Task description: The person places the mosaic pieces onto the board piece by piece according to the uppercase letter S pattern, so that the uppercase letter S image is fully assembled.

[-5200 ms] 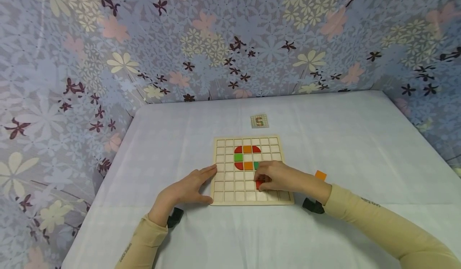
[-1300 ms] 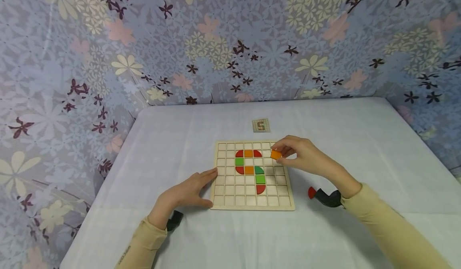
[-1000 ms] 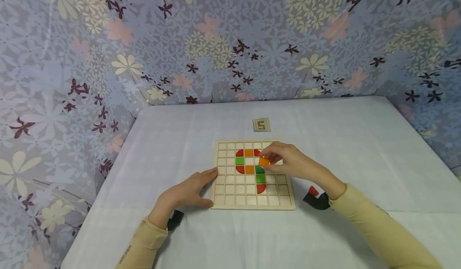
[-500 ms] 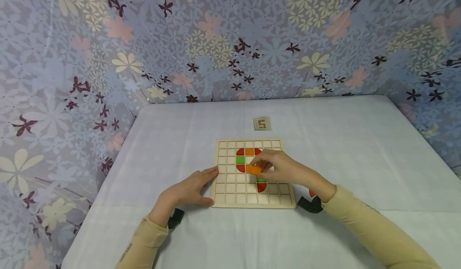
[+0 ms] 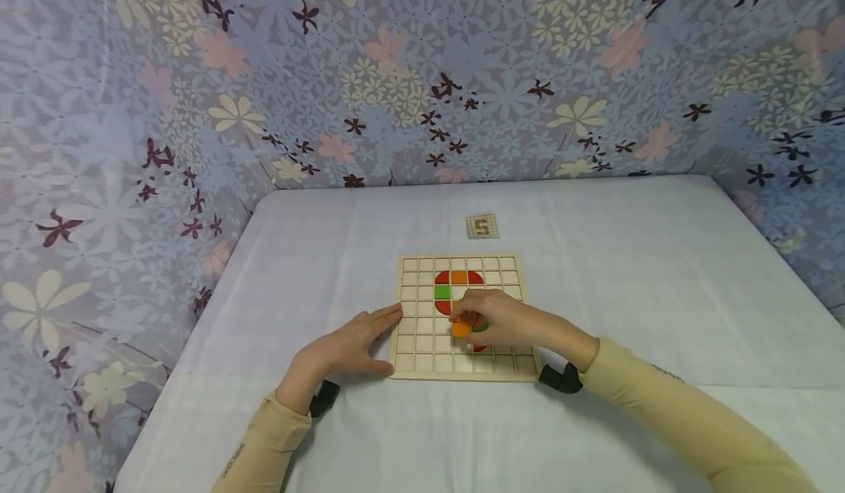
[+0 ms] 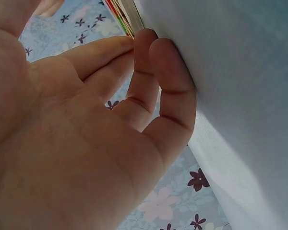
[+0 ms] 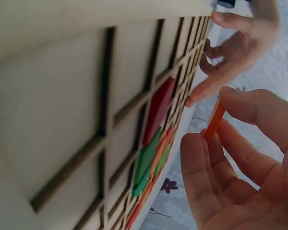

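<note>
My right hand pinches an orange square tile between thumb and fingertips, above the lower middle of a wooden grid board. The right wrist view shows that tile held on edge, apart from the board. Set in the board are red quarter-round tiles, an orange square and a bright green square. My hand partly covers other tiles, among them a lower red one. My left hand rests at the board's left edge, thumb and fingertips touching it, holding nothing.
Behind the board lies a small card with a gridded S-like pattern. White cloth covers the table. Floral fabric hangs along the back and sides. Black wrist devices sit under both wrists.
The right hand set a red tile in the lower board, then brought an orange tile from the upper right down and left. The loose red tile on the cloth is now hidden. The left hand stayed.
</note>
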